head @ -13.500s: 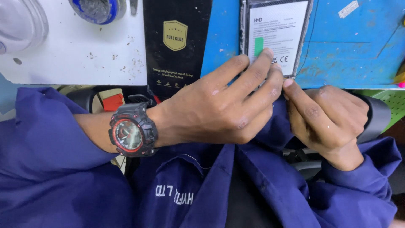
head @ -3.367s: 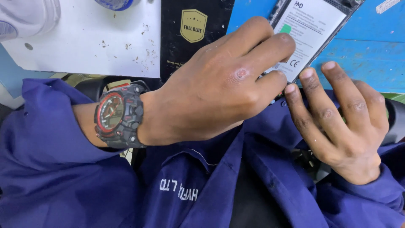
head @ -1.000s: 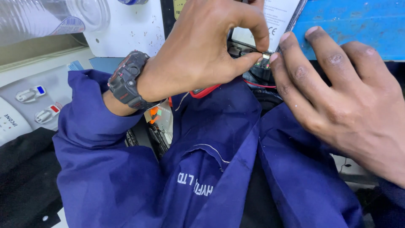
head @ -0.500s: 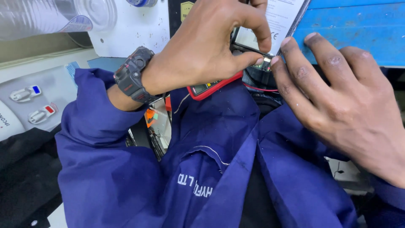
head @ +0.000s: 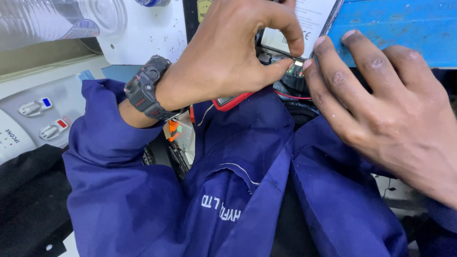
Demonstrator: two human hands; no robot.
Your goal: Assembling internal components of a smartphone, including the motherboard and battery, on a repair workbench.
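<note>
**Small board pinched at the desk edge**

Across the lower frame a blue jacket is spread, and most of what lies beneath it is hidden. Above it, a blue mat and a white panel are seen on the desk, with a grey unit at the left. The right hand is held wide, fingers spread, its index tip just beside a small green board. The left hand, a dark watch on its wrist, is closed narrow, thumb and forefinger pinched at that board. A red-edged device is partly covered by the jacket, with a white card behind. Work on the board is judged to be under way, not finished; how much is left cannot be told. Little of the room is shown.
</note>
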